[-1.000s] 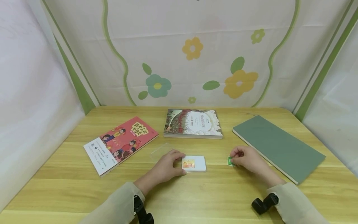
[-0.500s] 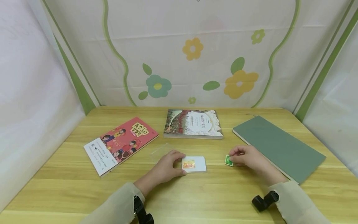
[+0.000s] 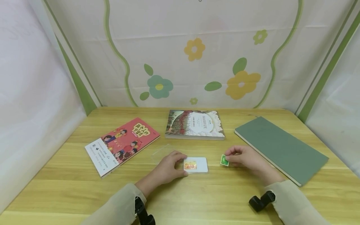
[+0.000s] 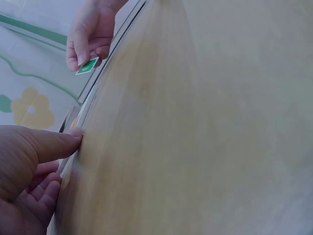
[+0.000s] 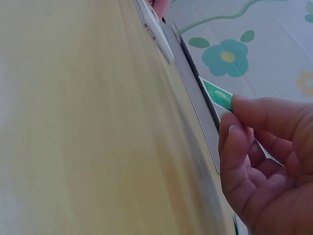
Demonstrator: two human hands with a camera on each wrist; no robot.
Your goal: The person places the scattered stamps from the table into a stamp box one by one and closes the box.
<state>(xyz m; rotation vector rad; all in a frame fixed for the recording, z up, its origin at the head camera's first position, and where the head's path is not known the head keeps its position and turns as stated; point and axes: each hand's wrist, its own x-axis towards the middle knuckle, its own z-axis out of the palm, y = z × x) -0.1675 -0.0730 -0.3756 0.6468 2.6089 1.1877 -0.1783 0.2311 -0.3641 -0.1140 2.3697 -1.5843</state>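
At mid-table lies a small flat white rectangular card (image 3: 202, 165) with a clear edge and a yellow-red picture stamp (image 3: 190, 165) on its left half. My left hand (image 3: 167, 168) holds its left end, thumb at the near edge and fingers at the far one. To the right, my right hand (image 3: 247, 157) pinches a small green stamp with a white border (image 3: 224, 160) by one side, between thumb and index finger. In the right wrist view the green stamp (image 5: 217, 93) sticks out past the thumb tip, apart from the white card (image 5: 159, 36).
A clear plastic sheet (image 3: 163, 153) lies behind my left hand. Around the work are a red picture book (image 3: 123, 145) at left, an illustrated book (image 3: 194, 124) at the back and a green hardcover book (image 3: 281, 150) at right. A flower-printed cloth (image 3: 180, 68) hangs behind the wooden table (image 3: 197, 200).
My right hand has moved a little left with the green stamp, closer to the white card, and more of the stamp shows. My left hand and the card stay put.
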